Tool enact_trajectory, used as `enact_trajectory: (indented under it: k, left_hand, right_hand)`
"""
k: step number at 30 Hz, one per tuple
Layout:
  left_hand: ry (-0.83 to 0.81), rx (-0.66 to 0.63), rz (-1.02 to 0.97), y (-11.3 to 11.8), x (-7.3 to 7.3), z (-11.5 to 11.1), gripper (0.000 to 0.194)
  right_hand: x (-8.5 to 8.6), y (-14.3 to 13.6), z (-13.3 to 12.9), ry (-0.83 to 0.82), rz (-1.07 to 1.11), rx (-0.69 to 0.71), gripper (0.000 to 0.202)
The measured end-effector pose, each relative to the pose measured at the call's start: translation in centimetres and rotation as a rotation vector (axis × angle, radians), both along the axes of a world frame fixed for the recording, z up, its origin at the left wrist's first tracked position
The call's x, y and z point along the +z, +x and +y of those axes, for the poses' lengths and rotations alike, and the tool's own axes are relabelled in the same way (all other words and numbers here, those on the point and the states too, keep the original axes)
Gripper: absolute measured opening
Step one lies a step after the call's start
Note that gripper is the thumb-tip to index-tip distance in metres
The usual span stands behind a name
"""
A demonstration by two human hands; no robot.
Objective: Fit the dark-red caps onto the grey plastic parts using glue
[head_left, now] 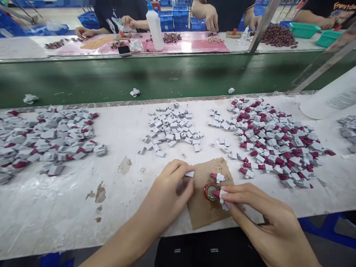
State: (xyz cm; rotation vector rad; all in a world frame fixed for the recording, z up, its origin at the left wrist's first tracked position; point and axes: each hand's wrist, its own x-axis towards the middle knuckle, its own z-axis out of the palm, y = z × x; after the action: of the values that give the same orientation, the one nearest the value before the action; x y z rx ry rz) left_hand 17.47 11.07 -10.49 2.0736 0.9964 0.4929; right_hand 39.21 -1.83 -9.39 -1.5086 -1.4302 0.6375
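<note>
My left hand (pixel 172 189) pinches a small light-grey plastic block (pixel 189 174) at the left edge of a brown cardboard piece (pixel 200 217). Between the thumb and fingers of my right hand (pixel 258 211) is a grey and maroon plastic part (pixel 222 198). Its maroon end is over or in a red bottle cap (pixel 209 191) lying on the cardboard; I cannot tell whether it touches what is inside. Another grey and maroon part (pixel 217 177) rests on the cardboard just above the cap.
Loose grey blocks (pixel 172 126) are heaped in the middle. Piles of grey and maroon parts lie at right (pixel 272 141) and left (pixel 47 137). A white bottle (pixel 328 98) leans in at far right. Beyond the green belt (pixel 167 74), other people's hands (pixel 211 18) work at a table.
</note>
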Motion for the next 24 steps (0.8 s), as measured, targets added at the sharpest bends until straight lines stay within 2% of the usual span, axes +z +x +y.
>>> enact_trajectory:
  k: [7,11,13,15,18,20,24]
  left_hand:
    - [-0.03,-0.048,0.046,-0.7,0.6,0.2,0.02]
    - [-0.084,-0.03,0.065,-0.6,1.0,0.6,0.022]
    - [-0.204,0.015,-0.021,0.0,1.6,0.8,0.015]
    - [-0.417,0.061,-0.162,0.9,2.3,0.9,0.009]
    - [-0.731,0.063,-0.388,2.7,3.1,0.9,0.017]
    - [-0.823,0.05,-0.487,3.7,3.3,0.8,0.018]
    - [-0.861,0.043,-0.551,4.7,2.8,0.7,0.019]
  right_hand:
    - [0.2,-0.2,0.2,0.007,0.035,0.021,0.023]
    - [0.3,0.1,0.3,-0.05,0.137,-0.058,0.015]
    - [0.3,0.4,0.5,-0.115,0.275,-0.131,0.008]
    - [0.1,0.7,1.1,-0.155,0.481,-0.174,0.004]
    - [-0.3,0.9,2.4,-0.145,0.752,-0.208,0.007]
    - [-0.4,0.8,3.2,-0.136,0.853,-0.212,0.011]
    - [-0.5,0.6,3.8,-0.15,0.945,-0.188,0.014]
